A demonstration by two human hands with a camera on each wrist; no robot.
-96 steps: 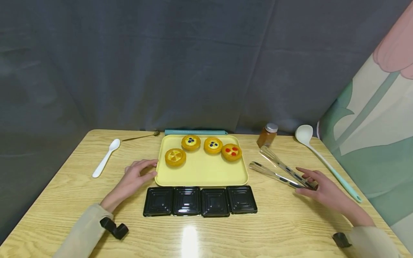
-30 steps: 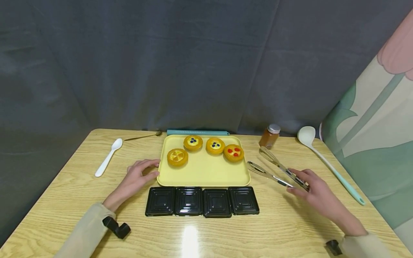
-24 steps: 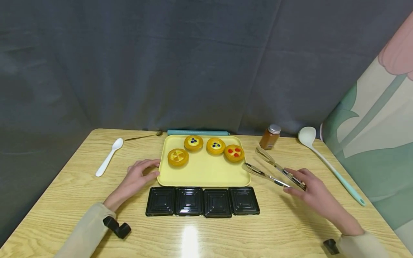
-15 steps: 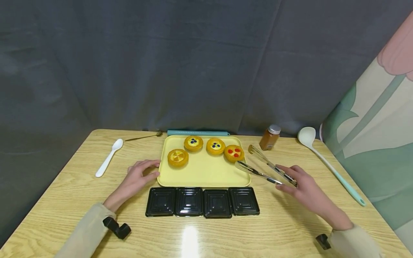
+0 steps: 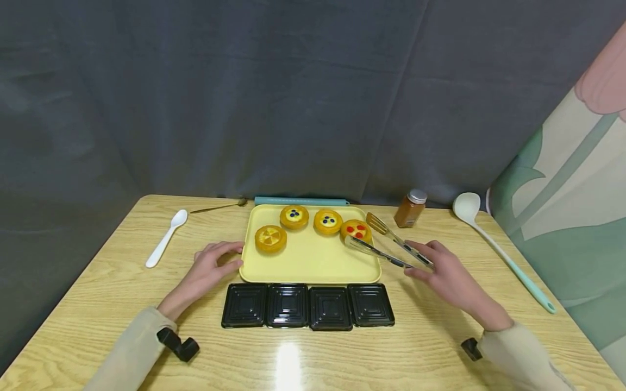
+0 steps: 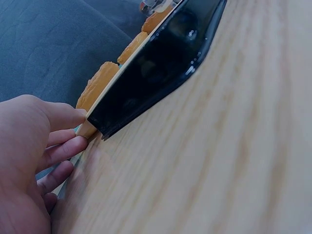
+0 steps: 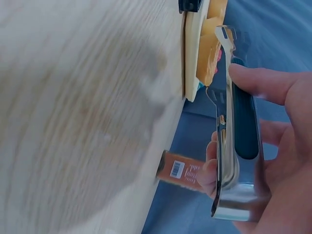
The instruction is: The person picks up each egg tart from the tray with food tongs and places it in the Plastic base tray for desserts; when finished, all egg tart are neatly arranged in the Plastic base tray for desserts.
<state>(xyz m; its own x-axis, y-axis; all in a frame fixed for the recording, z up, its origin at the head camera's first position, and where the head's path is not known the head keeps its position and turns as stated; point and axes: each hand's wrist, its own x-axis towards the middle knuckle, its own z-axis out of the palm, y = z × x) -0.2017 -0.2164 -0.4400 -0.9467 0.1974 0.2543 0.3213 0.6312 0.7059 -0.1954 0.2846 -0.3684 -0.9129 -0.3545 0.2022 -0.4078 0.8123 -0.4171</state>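
Note:
My right hand (image 5: pixel 450 279) holds the metal tongs (image 5: pixel 382 254) near their closed end, thumb on a dark grip pad (image 7: pixel 244 122) in the right wrist view. The tongs' two tips are spread on either side of a tart with red topping (image 5: pixel 351 225), overlapping its near edge in the head view. This tart sits at the right end of the yellow tray (image 5: pixel 313 265). At the tray's left rim, my left hand (image 5: pixel 207 267) touches the edge with thumb and fingertips. Also on the tray are two blueberry-topped tarts (image 5: pixel 294 216) and one with yellow wedges (image 5: pixel 270 239).
Several black square plastic trays (image 5: pixel 244 306) line up in front of the yellow tray. A white spoon (image 5: pixel 166 239) and a thin dark utensil (image 5: pixel 217 207) lie left. Behind is a teal bar (image 5: pixel 303 201). To the right stand a brown jar (image 5: pixel 409 210) and a lying ladle (image 5: pixel 504 255).
My right hand has picked up the tongs and moved them left, from the table beside the tray to around the red-topped tart. My left hand has stayed at the tray's rim.

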